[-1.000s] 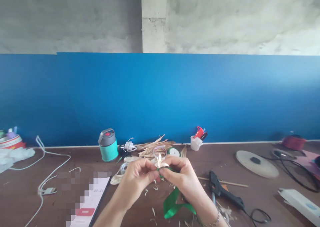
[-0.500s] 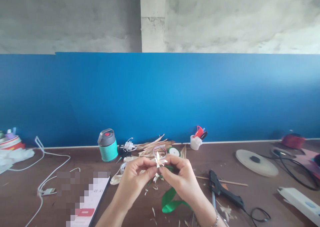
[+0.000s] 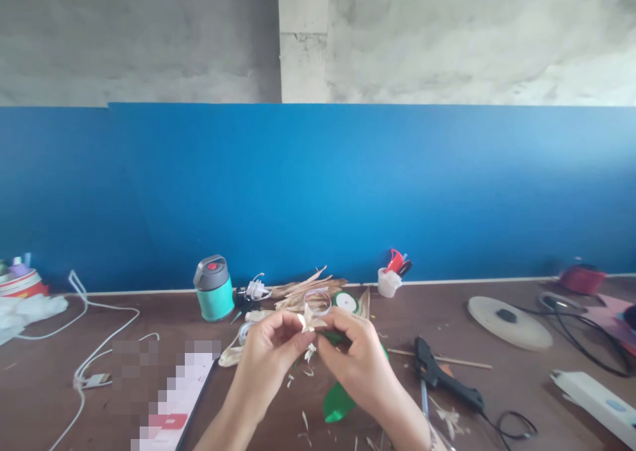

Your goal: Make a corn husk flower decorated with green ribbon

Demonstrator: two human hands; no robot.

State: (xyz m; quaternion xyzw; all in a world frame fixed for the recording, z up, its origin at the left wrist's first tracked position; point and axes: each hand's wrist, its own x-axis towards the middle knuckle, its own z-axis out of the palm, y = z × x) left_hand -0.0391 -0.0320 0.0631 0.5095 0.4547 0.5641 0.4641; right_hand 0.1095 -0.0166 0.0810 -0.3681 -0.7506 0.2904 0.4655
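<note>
My left hand (image 3: 268, 361) and my right hand (image 3: 355, 361) meet above the brown table, both with fingers pinched. Between the fingertips sits a small pale straw flower (image 3: 308, 320) with pointed petals. A green ribbon (image 3: 338, 401) runs from under my right hand and hangs down in a loop toward the table. Small pale straw scraps (image 3: 304, 422) lie on the table beneath my hands.
A teal flask (image 3: 213, 289), a pile of dry straw strips (image 3: 305, 284) and a ribbon roll (image 3: 346, 300) lie behind my hands. A black glue gun (image 3: 440, 375) with its cord lies to the right, a white cable (image 3: 94, 335) and papers (image 3: 171, 404) to the left, a white disc (image 3: 509, 322) far right.
My hands have turned the flower slightly and drawn closer together. The green ribbon loop has pulled up and in, under my right hand.
</note>
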